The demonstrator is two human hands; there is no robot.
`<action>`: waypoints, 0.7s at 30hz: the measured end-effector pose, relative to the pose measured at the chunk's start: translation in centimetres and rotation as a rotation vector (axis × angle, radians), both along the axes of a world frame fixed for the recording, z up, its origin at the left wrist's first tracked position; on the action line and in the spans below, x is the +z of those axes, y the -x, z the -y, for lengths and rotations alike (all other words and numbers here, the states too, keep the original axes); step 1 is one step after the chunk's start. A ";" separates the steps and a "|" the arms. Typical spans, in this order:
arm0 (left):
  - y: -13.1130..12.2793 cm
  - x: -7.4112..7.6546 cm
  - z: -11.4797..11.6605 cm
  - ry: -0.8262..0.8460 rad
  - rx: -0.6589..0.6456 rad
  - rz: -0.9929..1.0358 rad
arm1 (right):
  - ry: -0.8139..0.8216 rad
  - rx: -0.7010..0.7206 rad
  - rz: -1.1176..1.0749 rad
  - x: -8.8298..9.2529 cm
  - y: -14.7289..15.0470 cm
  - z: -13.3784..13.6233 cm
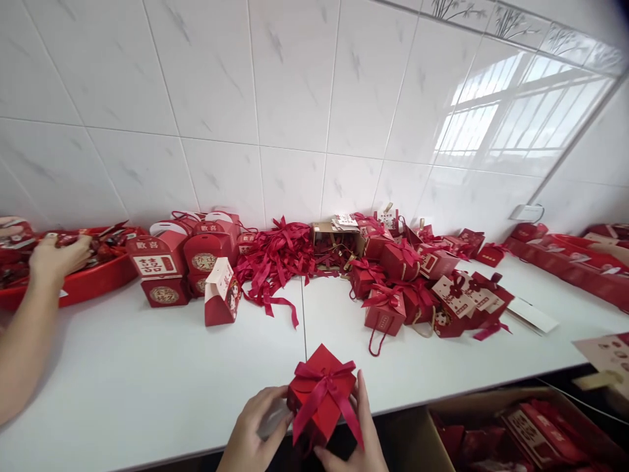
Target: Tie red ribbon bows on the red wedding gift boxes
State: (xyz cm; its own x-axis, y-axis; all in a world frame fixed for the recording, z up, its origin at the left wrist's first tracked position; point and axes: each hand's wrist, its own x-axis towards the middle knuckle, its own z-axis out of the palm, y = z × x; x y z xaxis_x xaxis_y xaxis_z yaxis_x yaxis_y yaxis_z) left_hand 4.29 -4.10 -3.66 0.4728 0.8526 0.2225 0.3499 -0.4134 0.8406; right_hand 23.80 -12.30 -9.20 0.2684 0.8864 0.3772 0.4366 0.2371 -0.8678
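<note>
A small red gift box (319, 393) tied with a red ribbon bow sits at the near edge of the white table (147, 380). My left hand (253, 429) grips its left side, fingers curled, with a pale scrap under the fingers. My right hand (356, 432) wraps round its right side and lower corner. Both hands hold the box together.
Another person's hand (56, 259) reaches into a red tray (93, 278) at far left. Printed red boxes (162, 269), a heap of red ribbons (272, 262) and ribboned boxes (393, 288) line the tiled wall. A cardboard carton (515, 426) of red boxes stands below right.
</note>
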 end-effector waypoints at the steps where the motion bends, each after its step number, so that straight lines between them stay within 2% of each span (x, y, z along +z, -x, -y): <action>1: -0.1 -0.2 -0.2 -0.018 0.010 -0.023 | -0.019 -0.039 0.024 0.3 -0.4 0.2; 5: 0.0 -1.0 -0.9 -0.014 0.082 -0.105 | -0.119 -0.251 0.154 1.9 -3.1 1.1; 9: 0.0 -1.1 -1.0 0.009 0.096 -0.160 | -0.151 -0.483 0.234 3.5 -7.3 1.6; 12: -0.1 -0.9 -0.8 0.001 0.092 -0.167 | -0.190 -0.750 0.270 3.4 -10.6 1.5; 15: -0.2 -0.8 -0.6 -0.016 0.092 -0.167 | -0.201 -1.041 0.321 2.3 -12.9 0.8; 17: -0.2 -0.9 -0.5 -0.033 0.094 -0.169 | -0.199 -1.115 0.370 1.4 -13.6 0.3; 21: -0.2 -0.8 -0.4 -0.060 0.087 -0.190 | -0.170 -1.097 0.293 0.2 -13.5 0.0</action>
